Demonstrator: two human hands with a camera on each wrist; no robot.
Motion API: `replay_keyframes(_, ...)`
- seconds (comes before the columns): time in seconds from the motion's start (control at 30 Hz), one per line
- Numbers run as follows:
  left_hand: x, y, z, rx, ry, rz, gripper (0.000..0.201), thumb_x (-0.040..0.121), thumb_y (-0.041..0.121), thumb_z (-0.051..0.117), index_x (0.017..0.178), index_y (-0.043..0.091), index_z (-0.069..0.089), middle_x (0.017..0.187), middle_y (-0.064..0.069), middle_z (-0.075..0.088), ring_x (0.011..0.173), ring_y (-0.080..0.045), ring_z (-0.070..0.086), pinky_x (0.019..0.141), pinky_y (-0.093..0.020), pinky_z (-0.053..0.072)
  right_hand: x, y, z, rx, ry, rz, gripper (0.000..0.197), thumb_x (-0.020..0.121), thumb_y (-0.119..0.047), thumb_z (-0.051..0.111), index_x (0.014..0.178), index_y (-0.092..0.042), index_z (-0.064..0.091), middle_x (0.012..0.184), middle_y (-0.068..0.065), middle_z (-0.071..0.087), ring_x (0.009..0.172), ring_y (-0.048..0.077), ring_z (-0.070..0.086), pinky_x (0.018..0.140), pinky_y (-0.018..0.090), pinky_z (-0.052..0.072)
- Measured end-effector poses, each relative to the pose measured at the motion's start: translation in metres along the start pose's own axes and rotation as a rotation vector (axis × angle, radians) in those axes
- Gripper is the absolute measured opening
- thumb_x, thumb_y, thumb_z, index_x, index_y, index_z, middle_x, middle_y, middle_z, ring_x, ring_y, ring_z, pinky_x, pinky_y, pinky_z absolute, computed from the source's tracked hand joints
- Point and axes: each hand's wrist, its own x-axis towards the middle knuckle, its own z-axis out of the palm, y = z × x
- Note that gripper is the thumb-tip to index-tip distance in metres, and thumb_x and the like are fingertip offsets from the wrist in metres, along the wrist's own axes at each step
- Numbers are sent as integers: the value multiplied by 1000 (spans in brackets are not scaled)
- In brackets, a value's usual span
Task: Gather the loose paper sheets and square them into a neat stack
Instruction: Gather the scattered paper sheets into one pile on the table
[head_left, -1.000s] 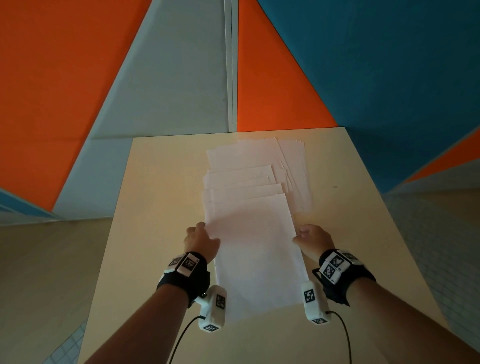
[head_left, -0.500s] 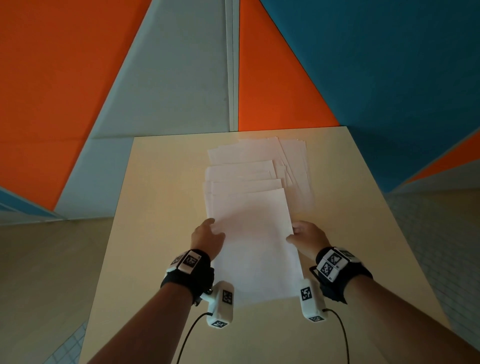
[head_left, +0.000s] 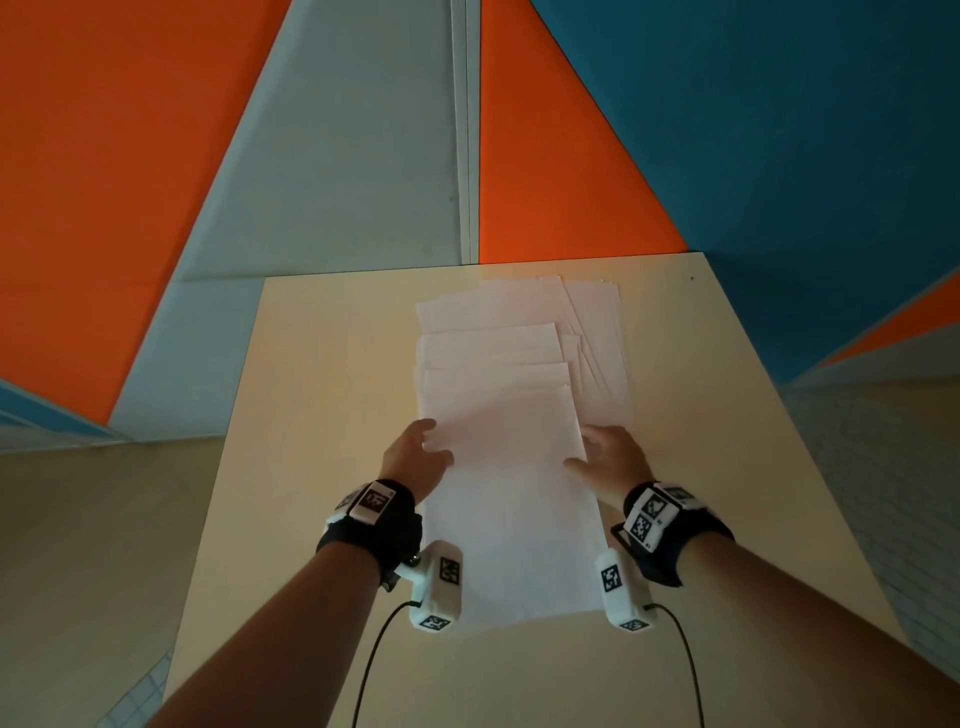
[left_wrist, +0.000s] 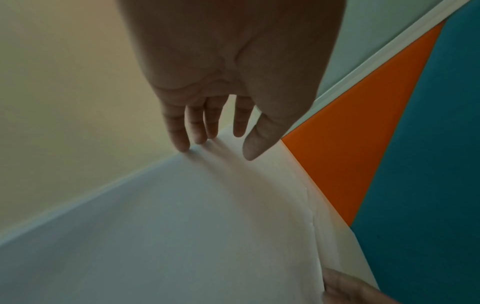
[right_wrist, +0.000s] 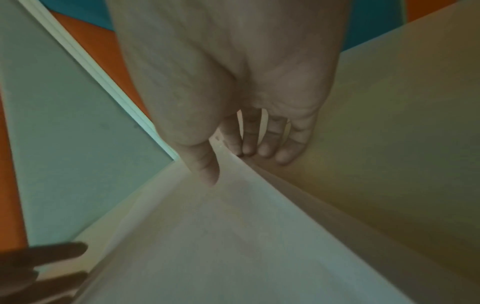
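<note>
White paper sheets lie fanned in an overlapping spread (head_left: 498, 322) down the middle of a beige table (head_left: 322, 415). The nearest sheet (head_left: 509, 519) lies on top, pointing toward me. My left hand (head_left: 415, 457) is at its left edge. In the left wrist view the straight fingers (left_wrist: 182, 142) touch that edge (left_wrist: 145, 170) and the thumb hovers over the paper. My right hand (head_left: 597, 452) is at the right edge. There the thumb (right_wrist: 205, 170) rests on the sheet (right_wrist: 233, 246) and the fingertips (right_wrist: 267, 152) butt against its edge on the table.
Bare tabletop runs on both sides of the papers and in front of the near sheet. The table's far edge (head_left: 363, 275) meets a wall of orange, grey and blue panels (head_left: 779, 130). Floor shows past the left and right table edges.
Both hands have slid forward along the near sheet's side edges and drawn in against them. The sheet has shifted slightly away from me over the others.
</note>
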Motion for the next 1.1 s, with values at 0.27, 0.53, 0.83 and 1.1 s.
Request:
replay_keyframes(0.27, 16, 5, -14, -87, 11, -29, 57, 82, 12, 63, 137, 18, 48, 137, -10, 53, 122, -28, 54, 104, -37, 43, 36, 12, -37, -12, 163, 224, 51, 80, -30, 60, 126, -9, 55, 128, 16, 56, 114, 38, 55, 93, 42, 50)
replay_keyframes(0.53, 33, 9, -2, -209, -75, -31, 68, 62, 18, 70, 129, 22, 54, 133, -13, 57, 121, -32, 56, 105, -49, 45, 49, -1, -37, 5, 35, 125, 52, 81, -22, 63, 131, -9, 57, 134, 12, 58, 121, 31, 56, 98, 32, 45)
replay_keyframes(0.83, 35, 26, -4, -126, -57, 16, 63, 82, 8, 65, 140, 18, 45, 143, -8, 48, 131, -25, 48, 106, -34, 39, 62, -14, -37, 67, 74, 206, 20, 79, -21, 57, 68, -17, 41, 70, 0, 46, 61, 17, 43, 51, 26, 31)
replay_keyframes(1.1, 35, 22, -5, -93, -141, 49, 61, 80, 10, 67, 137, 22, 49, 143, -6, 49, 130, -24, 49, 111, -42, 39, 52, -19, -36, 148, -23, 134, 30, 77, -24, 66, 102, -7, 66, 97, 6, 69, 94, 29, 64, 77, 33, 49)
